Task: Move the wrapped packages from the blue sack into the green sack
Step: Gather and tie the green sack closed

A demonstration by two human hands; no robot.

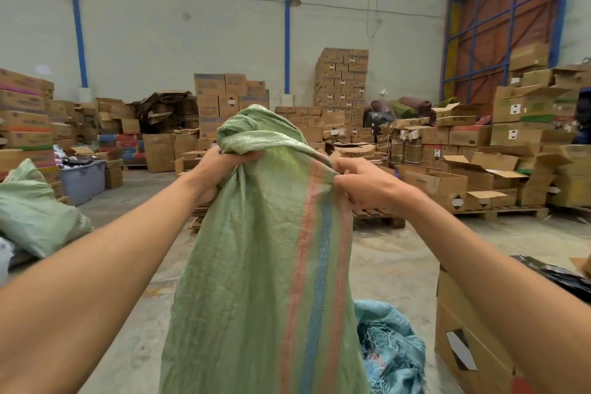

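A green woven sack (pixel 256 265) with a red and blue stripe hangs upright in front of me, held up at arm's length. My left hand (pixel 220 166) grips its bunched top on the left. On the right, my right hand (pixel 361 182) pinches the sack's upper edge by the stripe. The blue sack (pixel 388 352) lies on the floor at the lower right, partly hidden behind the green one, its frayed mouth open with dark contents inside. No wrapped package shows clearly.
A second green sack (pixel 35 217) lies at the left. A cardboard box (pixel 473 336) with black plastic on top stands at the lower right. A wooden pallet (pixel 377 217) and stacked cardboard boxes (pixel 342 83) fill the far floor. A grey bin (pixel 83 182) stands left.
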